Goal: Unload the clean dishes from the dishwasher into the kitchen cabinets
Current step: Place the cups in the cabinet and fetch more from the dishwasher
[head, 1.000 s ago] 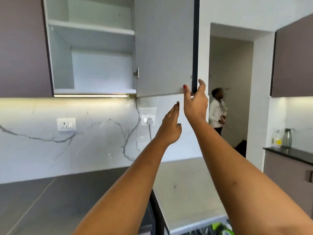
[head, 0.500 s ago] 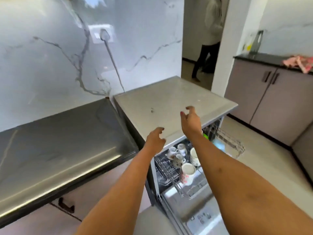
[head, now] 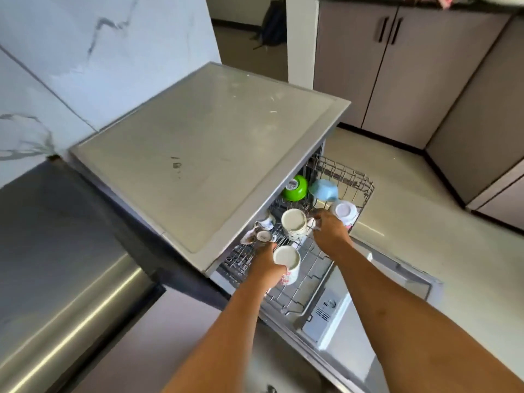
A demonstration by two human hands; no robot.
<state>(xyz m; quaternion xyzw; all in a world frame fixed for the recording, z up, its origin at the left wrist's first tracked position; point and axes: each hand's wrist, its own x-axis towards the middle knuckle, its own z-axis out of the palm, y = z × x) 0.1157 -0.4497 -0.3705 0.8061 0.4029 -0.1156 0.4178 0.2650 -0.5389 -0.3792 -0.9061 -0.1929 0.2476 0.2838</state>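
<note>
Both your hands are down in the pulled-out upper rack point(head: 297, 285) of the open dishwasher point(head: 198, 154). Your left hand point(head: 265, 263) is wrapped around a white mug point(head: 287, 263) with a red pattern, standing upside down near the rack's front. Your right hand point(head: 330, 232) lies against the handle side of a second upturned mug point(head: 294, 222); whether the fingers have closed on it cannot be told. A green bowl point(head: 295, 188), blue cup point(head: 324, 190) and further cup point(head: 344, 212) sit behind.

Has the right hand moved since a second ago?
Yes. The right hand has come down from the cabinet door's edge into the dishwasher rack, beside an upturned mug.
</note>
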